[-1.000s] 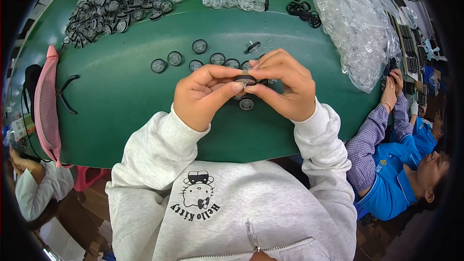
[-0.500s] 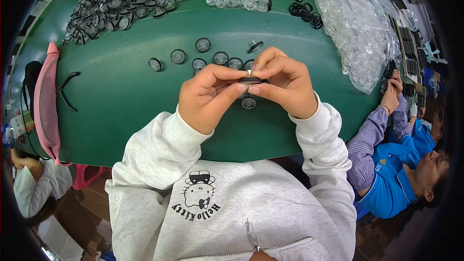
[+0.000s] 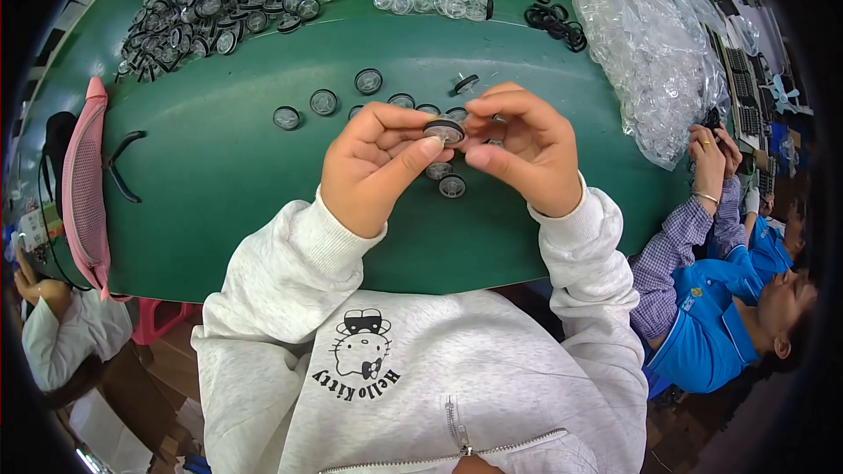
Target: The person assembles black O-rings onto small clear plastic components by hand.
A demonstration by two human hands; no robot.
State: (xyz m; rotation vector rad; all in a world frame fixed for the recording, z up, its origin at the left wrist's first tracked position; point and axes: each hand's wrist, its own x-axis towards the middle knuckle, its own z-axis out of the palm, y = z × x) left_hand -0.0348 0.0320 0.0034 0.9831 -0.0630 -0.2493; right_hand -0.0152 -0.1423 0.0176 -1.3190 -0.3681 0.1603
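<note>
The right hand (image 3: 534, 151) has just parted its thumb and forefinger beside the wheel (image 3: 444, 131), leaving the left hand (image 3: 371, 165) pinching it above the table (image 3: 219, 158), so the two-handed squeeze looks over.

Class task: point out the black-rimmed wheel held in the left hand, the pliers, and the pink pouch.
Black-rimmed wheel (image 3: 445, 133): head view, on its clear face.
Pliers (image 3: 110, 166): head view, where the handles meet.
Pink pouch (image 3: 80, 182): head view, on its mesh side.

Green table (image 3: 219, 175) with black-rimmed wheels (image 3: 369, 81), clear discs (image 3: 423, 3), black rings (image 3: 557, 28), plastic bag (image 3: 645, 70), dark tool (image 3: 111, 168), pink pouch (image 3: 85, 184)
</note>
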